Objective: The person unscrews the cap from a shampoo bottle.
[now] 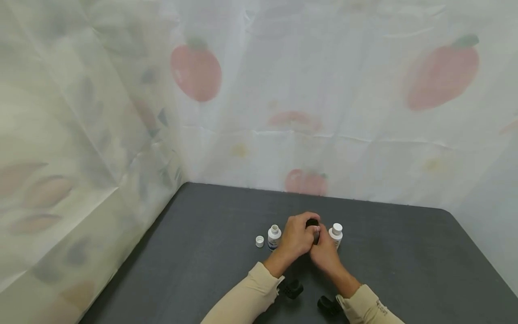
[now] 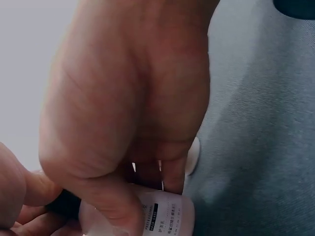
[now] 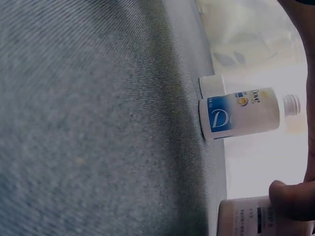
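Observation:
My left hand (image 1: 297,235) and right hand (image 1: 325,253) meet over a small upright bottle with a black cap (image 1: 312,222). The left fingers grip that cap from above. Lower down, the right hand (image 2: 138,98) holds the pale, pinkish hair-care bottle (image 2: 170,211) by its body; printed label text shows. Left of the hands stands a white and blue Dove bottle (image 3: 243,113), its threaded neck bare. A loose white cap (image 1: 260,241) lies beside it. Just right of the hands is a white bottle (image 1: 336,235) with its white cap on, partly hidden by the right hand.
All of this is on a dark grey table (image 1: 404,261). Pale sheeting printed with fruit (image 1: 196,72) hangs behind the table and along its left side. Black devices (image 1: 293,289) sit at both wrists, just above the tabletop.

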`<state>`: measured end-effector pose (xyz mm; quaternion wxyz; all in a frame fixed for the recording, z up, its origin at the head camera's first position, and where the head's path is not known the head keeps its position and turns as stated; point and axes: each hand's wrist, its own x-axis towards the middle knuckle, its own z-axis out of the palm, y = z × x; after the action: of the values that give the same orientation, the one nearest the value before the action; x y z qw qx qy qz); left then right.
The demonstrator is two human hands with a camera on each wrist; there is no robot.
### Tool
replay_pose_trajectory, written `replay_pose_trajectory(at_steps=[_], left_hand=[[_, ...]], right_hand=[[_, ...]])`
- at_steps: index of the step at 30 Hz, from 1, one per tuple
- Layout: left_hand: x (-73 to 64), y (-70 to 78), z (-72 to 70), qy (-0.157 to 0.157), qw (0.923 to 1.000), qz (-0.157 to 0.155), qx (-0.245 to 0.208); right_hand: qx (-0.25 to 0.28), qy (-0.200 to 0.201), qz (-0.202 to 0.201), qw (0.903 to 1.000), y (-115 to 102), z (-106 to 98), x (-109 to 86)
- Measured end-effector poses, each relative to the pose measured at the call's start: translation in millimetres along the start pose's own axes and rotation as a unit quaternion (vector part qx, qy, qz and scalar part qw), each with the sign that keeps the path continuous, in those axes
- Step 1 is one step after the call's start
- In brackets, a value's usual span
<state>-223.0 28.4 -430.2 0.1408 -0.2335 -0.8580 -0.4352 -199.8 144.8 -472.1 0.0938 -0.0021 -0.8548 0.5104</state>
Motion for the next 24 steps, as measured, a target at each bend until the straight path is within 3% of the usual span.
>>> replay_pose_trajectory(at_steps=[7,14,20,24], left_hand=[[4.6,9.9,-15.9,-0.011,0.9996,-0.002,-0.025],[6.0,19.6,-30.6,-0.013,0.9954,-0.002,-0.095],[6.0,31.0,-45.0,-0.033,0.9873,0.006,-0.155],[2.4,36.7,-55.8,-0.06,0.9753,-0.002,-0.212]], right_hand=[[0.027,-0.009,-0.002,0.9996,-14,-6,-5.2],[0.065,-0.022,-0.033,0.9971,-22,-16,-11.6],[0.102,-0.046,-0.057,0.9921,-28,-29,-15.5],[0.108,-0.043,-0.086,0.9895,-34,-37,-20.1]])
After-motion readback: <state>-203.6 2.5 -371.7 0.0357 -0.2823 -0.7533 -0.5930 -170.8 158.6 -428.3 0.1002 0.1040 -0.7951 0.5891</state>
